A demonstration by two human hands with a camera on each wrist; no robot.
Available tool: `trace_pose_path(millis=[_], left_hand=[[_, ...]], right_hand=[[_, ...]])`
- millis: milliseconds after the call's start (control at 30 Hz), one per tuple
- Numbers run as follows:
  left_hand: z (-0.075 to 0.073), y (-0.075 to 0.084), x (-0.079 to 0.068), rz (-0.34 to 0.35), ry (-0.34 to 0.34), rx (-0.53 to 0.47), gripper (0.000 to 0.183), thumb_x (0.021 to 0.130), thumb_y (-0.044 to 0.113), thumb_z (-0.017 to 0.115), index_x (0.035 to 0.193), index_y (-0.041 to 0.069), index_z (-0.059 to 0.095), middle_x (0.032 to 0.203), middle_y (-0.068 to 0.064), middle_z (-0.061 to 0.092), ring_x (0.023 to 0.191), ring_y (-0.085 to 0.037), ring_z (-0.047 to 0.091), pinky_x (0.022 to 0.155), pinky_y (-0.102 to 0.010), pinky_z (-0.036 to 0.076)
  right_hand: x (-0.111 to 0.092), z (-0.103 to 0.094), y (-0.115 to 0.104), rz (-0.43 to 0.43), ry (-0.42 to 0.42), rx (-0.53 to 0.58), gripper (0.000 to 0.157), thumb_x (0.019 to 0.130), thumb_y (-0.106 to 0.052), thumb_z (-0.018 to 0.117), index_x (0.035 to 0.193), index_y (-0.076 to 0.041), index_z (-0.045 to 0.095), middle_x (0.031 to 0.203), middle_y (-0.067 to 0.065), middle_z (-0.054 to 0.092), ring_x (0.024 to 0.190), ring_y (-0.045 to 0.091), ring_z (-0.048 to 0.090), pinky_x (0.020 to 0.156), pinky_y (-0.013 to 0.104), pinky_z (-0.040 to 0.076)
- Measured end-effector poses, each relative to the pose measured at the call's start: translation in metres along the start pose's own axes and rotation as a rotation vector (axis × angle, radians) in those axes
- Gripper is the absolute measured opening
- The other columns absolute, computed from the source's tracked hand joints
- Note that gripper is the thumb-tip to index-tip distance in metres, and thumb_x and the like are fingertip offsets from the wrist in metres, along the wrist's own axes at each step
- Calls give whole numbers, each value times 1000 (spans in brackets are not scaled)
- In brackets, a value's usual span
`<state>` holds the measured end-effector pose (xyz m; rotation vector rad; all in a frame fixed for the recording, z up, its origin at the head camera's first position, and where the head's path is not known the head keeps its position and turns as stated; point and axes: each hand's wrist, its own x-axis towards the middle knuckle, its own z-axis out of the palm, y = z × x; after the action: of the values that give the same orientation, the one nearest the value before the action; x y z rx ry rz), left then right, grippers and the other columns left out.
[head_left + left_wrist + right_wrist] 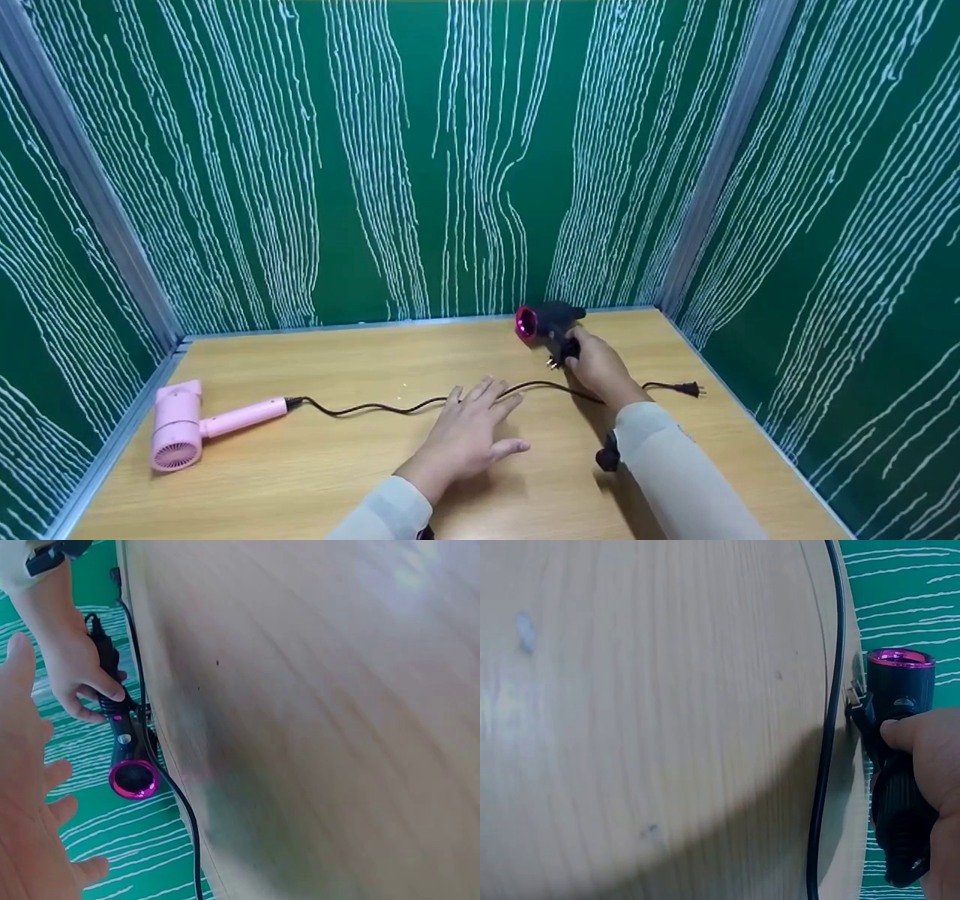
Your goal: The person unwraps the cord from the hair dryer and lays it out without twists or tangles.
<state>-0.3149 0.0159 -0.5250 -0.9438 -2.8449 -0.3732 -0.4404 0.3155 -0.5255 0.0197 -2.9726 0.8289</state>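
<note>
My right hand (602,369) grips the handle of a black hair dryer (556,319) near the table's back edge. A magenta ring rims the dryer's round mouth, which faces left. Metal plug prongs (855,695) show beside its handle in the right wrist view, next to my thumb. My left hand (466,433), fingers spread and palm down, is over or on the black cord (360,408) near the middle of the table; whether it touches the cord is unclear. That cord leads from a pink hair dryer (178,426) lying at the left.
The pink dryer's cord passes behind my right wrist to a two-prong plug (688,389) at the right. Green walls with white wavy lines (472,150) enclose the wooden table (337,480) at the back and sides, framed by metal posts (720,165).
</note>
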Motion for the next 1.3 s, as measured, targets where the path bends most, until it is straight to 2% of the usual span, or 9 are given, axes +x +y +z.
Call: trace_pose_path(millis=[300, 600, 767, 1000, 1167, 1300], left_hand=[[-11, -10, -4, -30, 21, -35, 89, 91, 91, 28, 166, 42, 30, 176, 5, 27, 165, -28, 21, 128, -68, 22], [-19, -34, -12, -95, 63, -68, 91, 92, 91, 28, 165, 37, 33, 175, 2, 29, 164, -29, 24, 128, -66, 25], [-26, -55, -19, -159, 90, -163, 88, 96, 86, 31, 164, 30, 39, 174, -2, 34, 162, -34, 27, 126, -68, 28], [-37, -90, -34, -269, 206, -333, 73, 106, 68, 39, 158, 17, 50, 165, -11, 46, 156, -40, 34, 121, -70, 32], [-44, -106, -43, -342, 252, -477, 68, 109, 62, 39, 159, 17, 48, 166, -12, 44, 157, -41, 31, 126, -68, 27], [-50, -116, -48, -411, 264, -584, 70, 109, 65, 35, 161, 19, 45, 168, -12, 41, 158, -42, 28, 126, -70, 24]], right_hand=[[-9, -7, -11, -74, 38, -16, 36, 106, -20, 66, 140, -22, 54, 145, 16, 63, 139, 41, 58, 114, 62, 47], [-23, -13, -41, -341, 175, -80, 36, 99, -15, 74, 133, -19, 62, 124, 10, 73, 114, 33, 71, 100, 54, 57], [-29, -12, -59, -438, 200, -77, 33, 97, -14, 77, 126, -21, 64, 115, 3, 74, 108, 25, 73, 97, 48, 60], [-40, -8, -82, -647, 229, -77, 34, 93, -12, 82, 122, -19, 66, 113, 4, 76, 107, 26, 74, 97, 47, 61], [-52, -6, -98, -697, 216, -111, 35, 94, -13, 81, 125, -23, 66, 115, 3, 76, 108, 24, 74, 97, 44, 62], [-62, -1, -112, -724, 192, -151, 37, 96, -17, 79, 129, -27, 64, 128, 1, 74, 117, 24, 72, 101, 44, 61]])
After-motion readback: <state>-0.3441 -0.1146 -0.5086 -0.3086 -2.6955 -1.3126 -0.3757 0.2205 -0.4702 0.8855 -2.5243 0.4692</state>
